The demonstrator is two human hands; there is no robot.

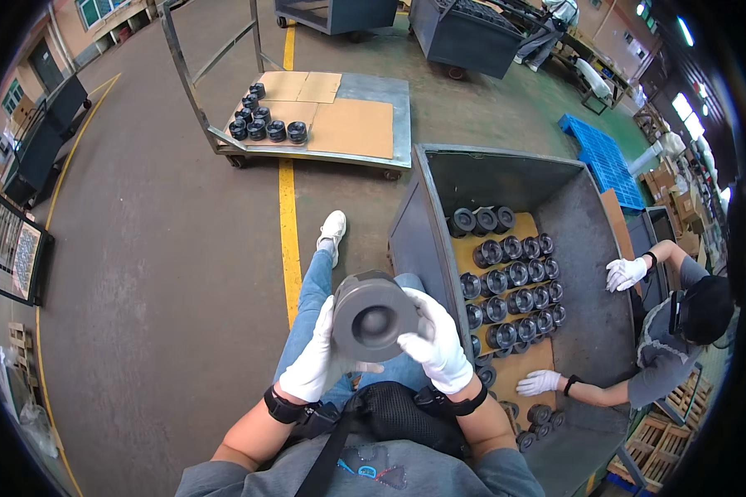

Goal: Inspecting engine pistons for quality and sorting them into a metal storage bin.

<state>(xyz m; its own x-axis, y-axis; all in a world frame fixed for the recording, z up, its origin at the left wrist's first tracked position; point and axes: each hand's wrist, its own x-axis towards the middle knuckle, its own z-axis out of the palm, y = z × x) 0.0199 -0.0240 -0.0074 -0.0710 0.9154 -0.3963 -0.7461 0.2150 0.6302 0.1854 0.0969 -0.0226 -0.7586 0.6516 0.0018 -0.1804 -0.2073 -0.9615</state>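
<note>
While both gloved hands close around it, a grey metal piston (373, 317) sits raised in front of the person's lap, its hollow open end turned up toward the camera. The left hand (317, 360) cups the piston from the left and below, fingers wrapped under its skirt and the thumb lying along its lower edge. The right hand (437, 340) clasps it from the right, fingers curled over the rim. The piston lies between the two palms, held by both, clear of the bin and above the person's jeans.

Just to the right stands a grey metal bin (423, 240), its near wall beside the person's right knee. Inside it, rows of matching pistons (514, 294) stand close together on a cardboard sheet (524, 370). Another person leans over the bin's far side, one white-gloved hand (625, 273) on the bin's wall and the other gloved hand (539, 382) resting on the cardboard near a few loose pistons.

Well apart, across a yellow floor line (287, 215), a flat trolley (373, 153) carries cardboard and a small cluster of dark pistons (261, 120) at its left end.
</note>
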